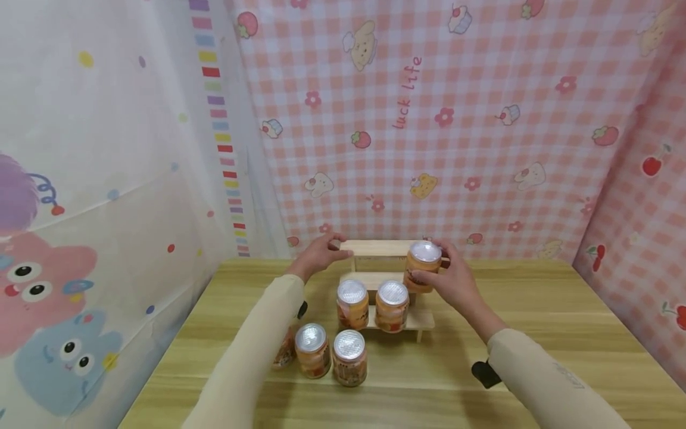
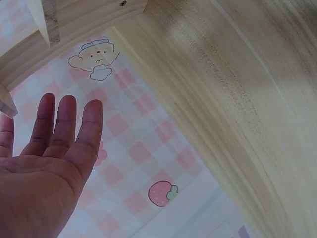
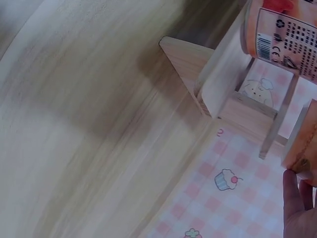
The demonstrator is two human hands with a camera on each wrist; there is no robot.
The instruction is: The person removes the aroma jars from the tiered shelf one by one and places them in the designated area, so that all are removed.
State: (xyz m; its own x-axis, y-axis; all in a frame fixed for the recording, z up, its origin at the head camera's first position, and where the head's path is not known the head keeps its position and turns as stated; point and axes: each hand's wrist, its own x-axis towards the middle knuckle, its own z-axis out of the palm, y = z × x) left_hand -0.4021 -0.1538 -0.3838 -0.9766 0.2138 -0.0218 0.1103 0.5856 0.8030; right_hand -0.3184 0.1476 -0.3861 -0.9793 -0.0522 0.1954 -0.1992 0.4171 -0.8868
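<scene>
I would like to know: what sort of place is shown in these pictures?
Probably a staged tabletop corner indoors, rather than a working kitchen or shop. A pink checked sheet and a white cartoon-printed sheet close in a wood-grain table, where a small stepped rack stands with silver-topped cans.

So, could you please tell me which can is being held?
The rearmost, rightmost can, the only one with fingers around it: the right hand grips it.
</scene>
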